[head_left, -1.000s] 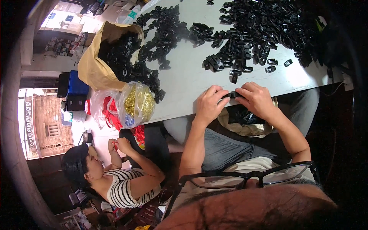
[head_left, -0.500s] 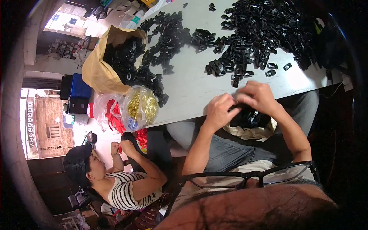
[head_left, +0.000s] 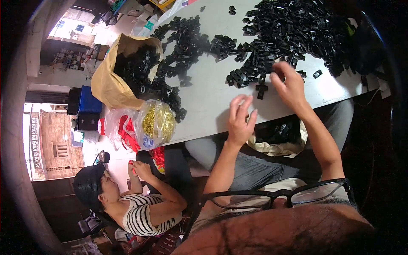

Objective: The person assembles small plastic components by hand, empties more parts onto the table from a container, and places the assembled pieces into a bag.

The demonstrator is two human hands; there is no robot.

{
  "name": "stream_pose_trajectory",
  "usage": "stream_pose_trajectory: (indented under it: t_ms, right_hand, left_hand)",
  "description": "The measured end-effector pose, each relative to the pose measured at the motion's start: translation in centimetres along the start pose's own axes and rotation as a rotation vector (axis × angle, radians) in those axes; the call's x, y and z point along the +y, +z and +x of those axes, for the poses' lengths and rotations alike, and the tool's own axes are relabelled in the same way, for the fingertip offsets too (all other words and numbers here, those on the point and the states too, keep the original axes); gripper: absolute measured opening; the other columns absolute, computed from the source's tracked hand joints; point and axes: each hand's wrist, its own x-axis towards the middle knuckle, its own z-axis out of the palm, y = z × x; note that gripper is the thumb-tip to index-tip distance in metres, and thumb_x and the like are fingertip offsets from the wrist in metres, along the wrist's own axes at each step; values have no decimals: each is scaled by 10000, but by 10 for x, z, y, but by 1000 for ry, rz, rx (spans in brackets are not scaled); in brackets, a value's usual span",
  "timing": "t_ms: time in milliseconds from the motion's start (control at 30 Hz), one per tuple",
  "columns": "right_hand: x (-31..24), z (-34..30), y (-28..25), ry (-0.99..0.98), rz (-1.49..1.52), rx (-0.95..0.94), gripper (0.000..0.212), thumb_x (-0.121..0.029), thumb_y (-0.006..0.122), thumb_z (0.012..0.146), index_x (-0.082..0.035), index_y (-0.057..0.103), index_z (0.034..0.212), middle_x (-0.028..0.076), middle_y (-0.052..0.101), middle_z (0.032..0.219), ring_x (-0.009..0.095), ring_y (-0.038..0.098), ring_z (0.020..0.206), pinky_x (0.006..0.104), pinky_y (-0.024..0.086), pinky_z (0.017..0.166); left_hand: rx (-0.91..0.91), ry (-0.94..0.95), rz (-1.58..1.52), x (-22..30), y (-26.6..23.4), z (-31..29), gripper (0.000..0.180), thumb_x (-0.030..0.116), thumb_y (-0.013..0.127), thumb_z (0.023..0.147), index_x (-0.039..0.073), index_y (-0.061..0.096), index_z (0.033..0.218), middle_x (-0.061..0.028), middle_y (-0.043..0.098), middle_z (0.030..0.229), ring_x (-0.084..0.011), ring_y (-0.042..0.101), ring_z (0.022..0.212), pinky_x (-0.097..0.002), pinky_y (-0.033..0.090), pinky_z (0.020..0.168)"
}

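Note:
A large heap of small black plastic pieces, buckle-like in shape (head_left: 293, 29), covers the far right of the white table (head_left: 204, 102). My right hand (head_left: 292, 88) is at the heap's near edge, thumb and fingers apart; its fingertips are slightly blurred. I see nothing held in it. My left hand (head_left: 241, 121) hovers at the table's near edge with spread, slightly bent fingers and nothing in them. Just in front of it lie a few loose black pieces (head_left: 260, 91). Below my hands, an open tan sack (head_left: 276, 148) at my lap holds more black pieces.
A yellow-tan sack (head_left: 108, 80) spills black pieces onto the table's left side. Beside it stand clear bags of gold pieces (head_left: 159, 123) and red strips (head_left: 126, 129). At lower left, a person in a striped top (head_left: 144, 212) handles something small and red.
Both hands were together over the lap sack. They have parted: my right hand has moved forward to the heap, and my left hand has opened over the table's edge.

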Motion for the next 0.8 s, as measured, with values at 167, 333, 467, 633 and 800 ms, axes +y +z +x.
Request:
stream_pose_trajectory:
  t_ms: [167,333,467,633,800]
  right_hand:
    - [-1,-53,6,107,396,-567,327,-289,637,997,16,731,1067,174,747,914,342,714,830,435,550,766]
    - [9,-44,-4,-62,-214,-206,214,-230,735,970,-90,763,1129,120,741,983,372,720,814,458,578,716]
    - [45,-29,-7,-258,-522,73,255,-201,770,935,-164,756,1187,56,710,1099,282,730,946,415,613,717]
    - [51,-30,-2,-286,-544,7,258,-154,758,928,-154,749,1185,44,709,1099,272,717,1016,411,613,727]
    - [33,-38,-17,-251,-398,-89,171,-125,692,978,-130,719,1147,94,705,1087,325,717,965,451,596,711]
  left_hand:
    - [-166,104,206,-6,-9,9,557,-3,793,845,131,712,1380,-79,636,1389,-235,706,866,-371,609,738]
    - [-186,109,200,-14,-12,0,420,111,826,853,111,736,1264,-78,658,1248,-287,723,901,-426,607,751]
    - [-284,-3,321,-2,-10,1,341,215,836,891,86,745,1193,-84,632,1151,-307,708,919,-457,585,764]
    - [-247,-3,338,-4,-16,-1,313,214,841,891,74,756,1158,-85,631,1120,-311,696,907,-449,575,755]
    - [-245,-78,204,-12,-23,-4,292,133,843,874,61,763,1145,-88,640,1071,-303,688,906,-426,567,766]
